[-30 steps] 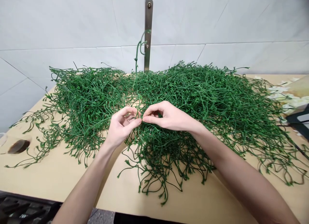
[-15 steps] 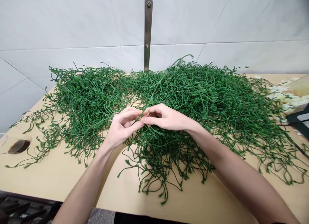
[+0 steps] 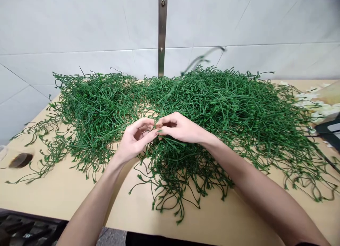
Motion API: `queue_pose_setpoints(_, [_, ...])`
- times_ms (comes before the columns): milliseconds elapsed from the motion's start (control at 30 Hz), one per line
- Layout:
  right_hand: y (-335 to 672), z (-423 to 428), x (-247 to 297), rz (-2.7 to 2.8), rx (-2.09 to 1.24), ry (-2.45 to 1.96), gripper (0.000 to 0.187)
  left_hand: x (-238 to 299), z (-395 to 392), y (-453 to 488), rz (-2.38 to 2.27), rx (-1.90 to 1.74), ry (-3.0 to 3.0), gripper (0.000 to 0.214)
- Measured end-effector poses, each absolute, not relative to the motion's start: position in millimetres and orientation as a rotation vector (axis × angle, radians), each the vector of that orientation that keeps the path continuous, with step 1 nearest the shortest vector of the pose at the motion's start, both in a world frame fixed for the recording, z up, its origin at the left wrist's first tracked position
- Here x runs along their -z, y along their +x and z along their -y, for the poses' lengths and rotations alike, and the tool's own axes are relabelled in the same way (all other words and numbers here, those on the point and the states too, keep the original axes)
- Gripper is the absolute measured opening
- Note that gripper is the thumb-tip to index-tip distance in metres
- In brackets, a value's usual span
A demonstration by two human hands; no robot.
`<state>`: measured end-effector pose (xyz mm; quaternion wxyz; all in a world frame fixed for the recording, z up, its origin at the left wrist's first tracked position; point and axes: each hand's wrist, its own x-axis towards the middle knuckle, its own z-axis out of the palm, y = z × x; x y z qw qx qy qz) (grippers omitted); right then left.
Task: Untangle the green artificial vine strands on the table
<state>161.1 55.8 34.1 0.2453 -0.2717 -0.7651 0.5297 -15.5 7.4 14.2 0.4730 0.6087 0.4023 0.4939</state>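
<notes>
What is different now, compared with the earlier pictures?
The thin green plastic-looking stem held between the left hand and right hand has swung from nearly upright to leaning right. No release is visible. The tangled green pile and flat grey metal bar stayed put.

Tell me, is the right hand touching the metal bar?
Apart: the head view shows green stems between the right hand and the metal bar.

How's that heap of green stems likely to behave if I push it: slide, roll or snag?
The heap of green stems would probably drag as a tangled mat, since its stems cross and loop together. Single stems look springy rather than limp: the held stem arches up above the heap. Rolling seems unlikely, since the heap lies spread across the table.
</notes>
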Motion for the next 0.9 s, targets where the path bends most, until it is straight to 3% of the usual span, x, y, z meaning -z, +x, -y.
queue_pose_setpoints(567, [161.1,-54.9,-33.7,2.135,-1.44,-0.741,0.019,-10.7,-2.0,-13.8,-1.104,-1.105,1.689,0.014])
queue_pose_setpoints(767, [157.1,-51.9,-31.3,2.078,-1.412,-0.742,0.033,-11.4,-2.8,-15.3,-1.097,-1.071,1.758,0.017])
queue_pose_setpoints(900, [159.1,-53.0,-33.4,2.064,-1.41,-0.736,0.026,-13.4,-3.3,-14.8,-1.16,-1.089,1.696,0.02])
